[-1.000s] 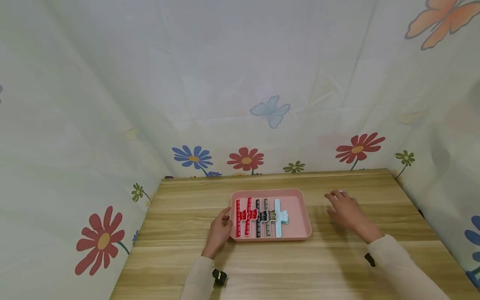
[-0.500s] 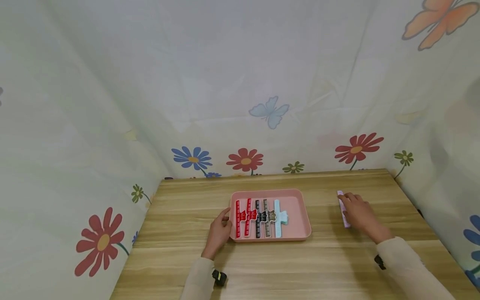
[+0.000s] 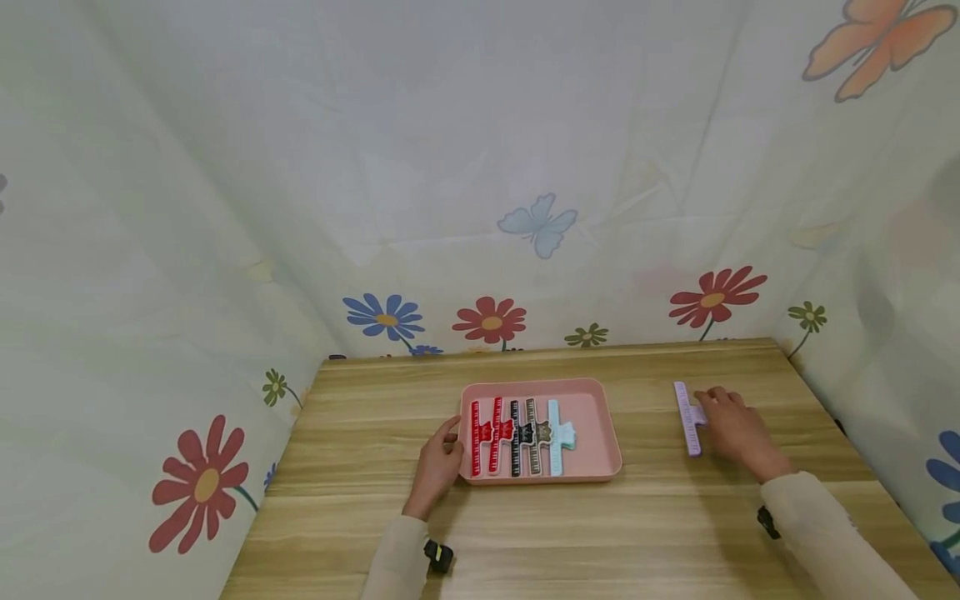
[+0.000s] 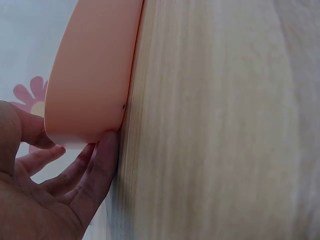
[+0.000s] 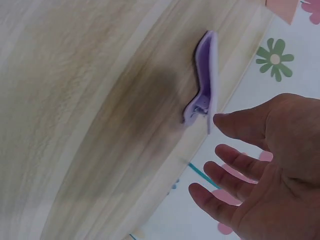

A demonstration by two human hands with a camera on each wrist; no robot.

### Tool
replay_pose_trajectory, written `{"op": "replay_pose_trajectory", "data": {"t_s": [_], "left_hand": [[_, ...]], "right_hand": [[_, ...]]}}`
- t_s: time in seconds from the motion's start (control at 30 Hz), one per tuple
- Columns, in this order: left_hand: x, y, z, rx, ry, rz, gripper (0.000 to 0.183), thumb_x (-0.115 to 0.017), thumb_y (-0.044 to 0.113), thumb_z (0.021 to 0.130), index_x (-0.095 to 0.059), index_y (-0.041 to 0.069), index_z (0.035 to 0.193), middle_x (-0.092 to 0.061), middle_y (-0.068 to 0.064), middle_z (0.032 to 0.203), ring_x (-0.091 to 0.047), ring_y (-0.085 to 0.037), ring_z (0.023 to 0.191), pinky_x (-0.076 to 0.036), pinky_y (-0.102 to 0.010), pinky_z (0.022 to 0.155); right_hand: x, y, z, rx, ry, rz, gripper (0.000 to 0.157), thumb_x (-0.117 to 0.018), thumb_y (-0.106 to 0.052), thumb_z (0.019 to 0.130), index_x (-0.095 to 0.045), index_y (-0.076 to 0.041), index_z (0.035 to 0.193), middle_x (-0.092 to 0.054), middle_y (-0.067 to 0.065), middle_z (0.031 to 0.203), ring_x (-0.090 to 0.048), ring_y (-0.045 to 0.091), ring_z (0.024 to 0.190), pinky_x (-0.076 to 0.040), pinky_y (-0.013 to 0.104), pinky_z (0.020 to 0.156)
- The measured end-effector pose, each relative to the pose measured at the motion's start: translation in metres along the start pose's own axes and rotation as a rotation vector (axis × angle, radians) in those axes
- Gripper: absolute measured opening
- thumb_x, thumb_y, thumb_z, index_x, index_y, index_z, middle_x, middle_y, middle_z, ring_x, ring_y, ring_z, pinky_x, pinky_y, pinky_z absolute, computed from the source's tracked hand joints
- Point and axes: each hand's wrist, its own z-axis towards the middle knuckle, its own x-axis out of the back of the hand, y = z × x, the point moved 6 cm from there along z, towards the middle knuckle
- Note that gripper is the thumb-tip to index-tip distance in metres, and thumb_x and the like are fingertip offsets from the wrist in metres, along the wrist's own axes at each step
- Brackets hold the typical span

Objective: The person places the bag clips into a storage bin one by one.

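Note:
A pink tray [image 3: 596, 425] stands mid-table and holds several wide clips in a row: two red, a black [image 3: 515, 437], a grey-brown [image 3: 534, 437] and a light blue one [image 3: 557, 437]. My left hand [image 3: 437, 467] touches the tray's left end from outside. In the left wrist view its fingertips [image 4: 107, 142] meet the tray's corner low by the table. A lilac clip [image 3: 686, 419] lies to the right of the tray. My right hand [image 3: 738, 432] is at its handle, the thumb tip right beside it in the right wrist view, the other fingers [image 5: 225, 165] spread apart.
The wood-grain table [image 3: 555, 542] ends at the back against a cloth wall [image 3: 420, 208] printed with flowers and butterflies. More cloth rises on the left and right. Black wrist cameras [image 3: 438, 556] sit at both sleeves.
My right hand came down and moved right, and the lilac clip appeared under its fingers. The hand has since drawn back right, uncovering the clip. My left hand and the tray stayed put.

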Motion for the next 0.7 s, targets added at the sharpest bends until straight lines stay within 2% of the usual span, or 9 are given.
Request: {"op": "replay_pose_trajectory", "data": {"t_s": [0.13, 0.27, 0.7], "left_hand": [[-0.0007, -0.0004, -0.0003, 0.002, -0.001, -0.002, 0.047, -0.055, 0.011, 0.099, -0.055, 0.011, 0.146, -0.068, -0.024, 0.119, -0.071, -0.028, 0.098, -0.056, -0.031, 0.065], [-0.0007, -0.0013, 0.0004, -0.004, 0.001, -0.003, 0.047, -0.055, 0.01, 0.099, -0.055, 0.011, 0.146, -0.068, -0.024, 0.118, -0.071, -0.028, 0.098, -0.056, -0.031, 0.065], [-0.0007, -0.0005, -0.0003, -0.005, 0.007, 0.0, 0.047, -0.056, 0.011, 0.099, -0.056, 0.012, 0.146, -0.069, -0.023, 0.118, -0.071, -0.027, 0.099, -0.056, -0.03, 0.067]], "right_hand": [[-0.0004, 0.0012, -0.0015, 0.009, 0.004, -0.01, 0.044, -0.057, 0.006, 0.094, -0.051, 0.011, 0.138, -0.052, 0.038, 0.132, -0.05, 0.06, 0.12, -0.047, 0.071, 0.089], [-0.0017, 0.0028, -0.0023, 0.018, 0.02, -0.013, 0.041, -0.059, 0.004, 0.094, -0.054, 0.011, 0.134, -0.054, 0.037, 0.128, -0.052, 0.059, 0.115, -0.049, 0.07, 0.085], [-0.008, 0.0068, -0.0005, 0.045, 0.029, -0.011, 0.042, -0.063, -0.001, 0.093, -0.055, 0.012, 0.132, -0.058, 0.034, 0.127, -0.055, 0.057, 0.113, -0.049, 0.068, 0.089]]}}
